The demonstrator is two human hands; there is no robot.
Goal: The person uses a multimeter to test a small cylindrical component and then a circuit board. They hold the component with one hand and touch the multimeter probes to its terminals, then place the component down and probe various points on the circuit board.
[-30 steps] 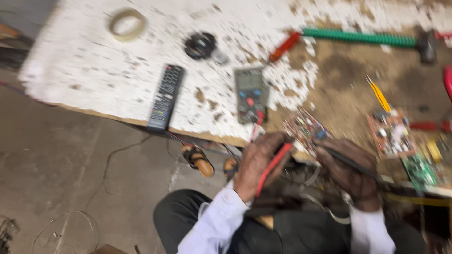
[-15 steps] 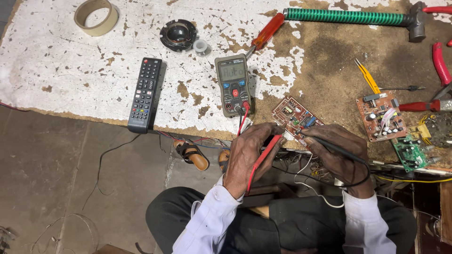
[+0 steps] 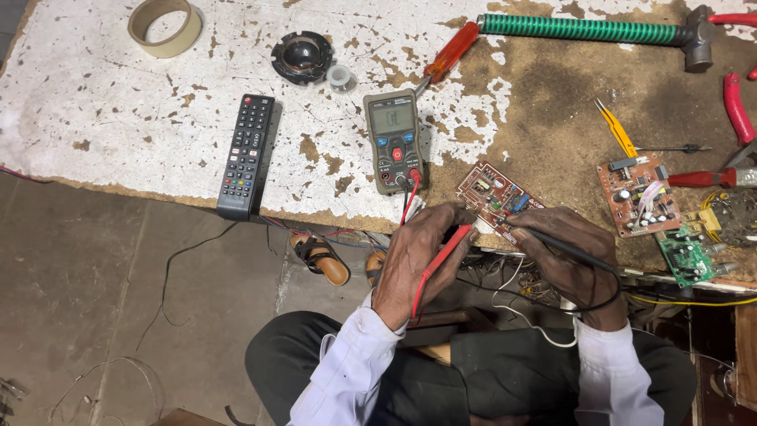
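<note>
Right then — left hand [image 3: 418, 256] had its grip closed round the red probe [image 3: 441, 252], right hand [image 3: 572, 256] closed round the black probe [image 3: 568, 248]; both tips sat on the red circuit board [image 3: 493, 193] at the desk [image 3: 118, 102] edge. Multimeter [image 3: 393, 142] lay just left of that board w/ leads plugged in, remote [image 3: 246, 156] further left, hammer [image 3: 599, 31] above it.

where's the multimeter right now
In the head view, the multimeter lies near the middle of the table, right of the black remote control and just above the left hand, which holds the red probe.
</note>
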